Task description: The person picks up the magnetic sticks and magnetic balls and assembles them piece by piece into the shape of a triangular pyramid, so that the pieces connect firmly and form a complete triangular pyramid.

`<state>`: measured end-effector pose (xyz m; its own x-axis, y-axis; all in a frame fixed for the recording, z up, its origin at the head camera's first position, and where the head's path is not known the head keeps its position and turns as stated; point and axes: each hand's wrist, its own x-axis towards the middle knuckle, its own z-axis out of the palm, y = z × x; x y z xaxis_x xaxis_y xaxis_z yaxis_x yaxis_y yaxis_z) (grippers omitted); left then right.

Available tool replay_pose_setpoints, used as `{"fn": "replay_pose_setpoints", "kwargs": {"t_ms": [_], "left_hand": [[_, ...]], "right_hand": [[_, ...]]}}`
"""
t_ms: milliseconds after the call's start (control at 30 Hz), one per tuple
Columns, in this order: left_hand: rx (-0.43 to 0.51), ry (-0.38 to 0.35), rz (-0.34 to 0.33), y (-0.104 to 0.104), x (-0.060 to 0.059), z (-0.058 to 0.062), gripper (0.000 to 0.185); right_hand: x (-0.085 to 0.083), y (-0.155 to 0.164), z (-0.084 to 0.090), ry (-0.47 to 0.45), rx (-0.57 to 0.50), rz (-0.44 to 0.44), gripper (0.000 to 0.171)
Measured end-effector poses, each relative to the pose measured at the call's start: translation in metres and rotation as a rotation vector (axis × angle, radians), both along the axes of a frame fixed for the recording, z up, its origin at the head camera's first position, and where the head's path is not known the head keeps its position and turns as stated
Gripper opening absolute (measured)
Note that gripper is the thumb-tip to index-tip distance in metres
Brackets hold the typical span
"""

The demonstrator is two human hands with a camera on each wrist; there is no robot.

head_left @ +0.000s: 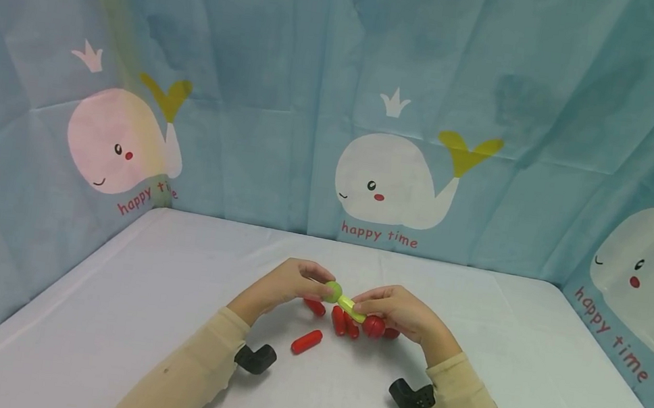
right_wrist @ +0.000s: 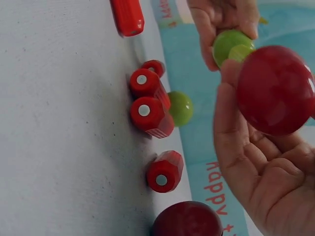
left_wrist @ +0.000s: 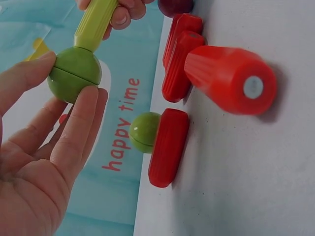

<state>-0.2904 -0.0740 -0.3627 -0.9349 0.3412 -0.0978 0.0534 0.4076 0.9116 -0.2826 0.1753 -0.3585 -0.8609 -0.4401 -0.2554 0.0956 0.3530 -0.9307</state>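
Note:
My left hand (head_left: pixel 290 282) pinches a green ball (left_wrist: pixel 74 73) between thumb and fingertips. The ball sits against one end of a yellow-green ribbed rod (left_wrist: pixel 96 24). Fingers of my right hand (head_left: pixel 406 311) grip that rod, and a glossy red ball (right_wrist: pixel 275 90) is at its other end. Rod and balls form one line, held above the white table. Beneath them lie several red rods, among them a red rod (head_left: pixel 306 342) nearest me. A second green ball (left_wrist: pixel 143 132) rests behind a red rod (left_wrist: pixel 169 147) in the left wrist view.
Another dark red ball (right_wrist: pixel 188 221) lies on the table (head_left: pixel 314 406) below my right hand. Red rods (right_wrist: pixel 165 171) there show pale round discs in their ends. A blue curtain (head_left: pixel 255 86) with whale prints rises along the back and sides. Black devices (head_left: pixel 412 396) are on both wrists.

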Motion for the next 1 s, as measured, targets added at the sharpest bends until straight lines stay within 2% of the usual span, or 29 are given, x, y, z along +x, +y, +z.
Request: {"fn": "replay_pose_setpoints", "kwargs": {"t_ms": [100,233,333,433,667,900,1000], "left_hand": [[0.017,-0.003,0.021,-0.002,-0.002,-0.001,0.038],[0.054,-0.023,0.097,-0.008,-0.007,-0.004,0.041],[-0.015,-0.006,0.15,-0.013,-0.01,-0.006,0.039],[-0.1,0.01,0.164,-0.016,-0.012,-0.008,0.036],[-0.163,0.025,0.152,-0.021,-0.014,-0.014,0.032],[-0.176,-0.026,0.058,-0.023,-0.015,-0.019,0.034],[-0.188,-0.05,0.041,-0.022,-0.014,-0.018,0.031]], "right_hand": [[0.0,-0.001,0.0,0.0,0.014,-0.032,0.037],[-0.002,-0.002,-0.001,0.003,0.003,-0.063,0.037],[-0.002,-0.003,-0.001,0.001,-0.014,-0.076,0.038],[-0.002,-0.004,-0.001,-0.005,-0.022,-0.088,0.037],[-0.001,-0.003,0.001,-0.006,-0.03,-0.101,0.038],[-0.001,-0.003,0.0,-0.007,-0.035,-0.101,0.037],[-0.002,-0.002,0.0,-0.007,-0.035,-0.099,0.037]]}}
